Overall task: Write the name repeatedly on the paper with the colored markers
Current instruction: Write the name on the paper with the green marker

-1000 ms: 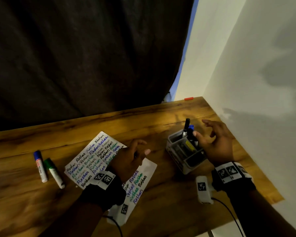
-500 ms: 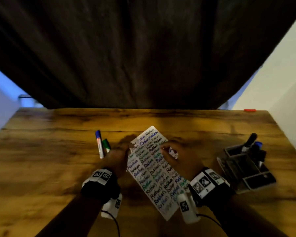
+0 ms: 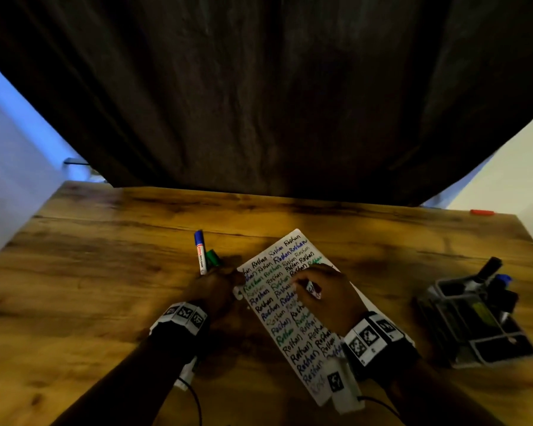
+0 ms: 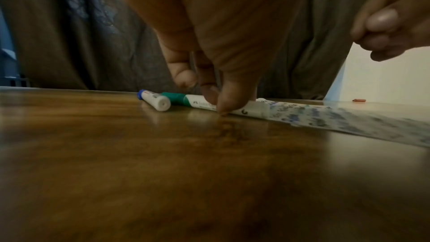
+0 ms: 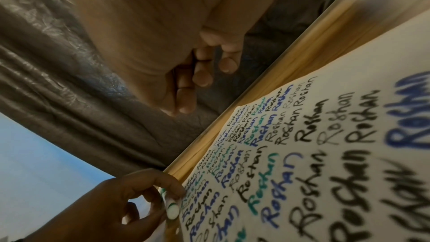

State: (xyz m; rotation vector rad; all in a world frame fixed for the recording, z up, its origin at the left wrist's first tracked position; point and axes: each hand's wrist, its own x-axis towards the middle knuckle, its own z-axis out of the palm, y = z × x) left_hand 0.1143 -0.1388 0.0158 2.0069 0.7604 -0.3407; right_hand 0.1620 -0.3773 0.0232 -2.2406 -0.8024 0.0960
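Paper (image 3: 293, 305) covered in rows of the name "Roshan" in black, blue and green lies slantwise on the wooden bench (image 3: 90, 287), between the two hands. The left hand (image 3: 211, 290) pinches a green-capped marker (image 4: 197, 101) lying at the sheet's left edge, fingers (image 4: 229, 97) curled onto its barrel, just beside a blue-capped marker (image 3: 200, 252). The right hand (image 3: 326, 295) hovers over the sheet with fingers (image 5: 202, 74) curled round a small object that is hard to make out; a desk organizer (image 3: 474, 318) holding more markers stands well apart to the right.
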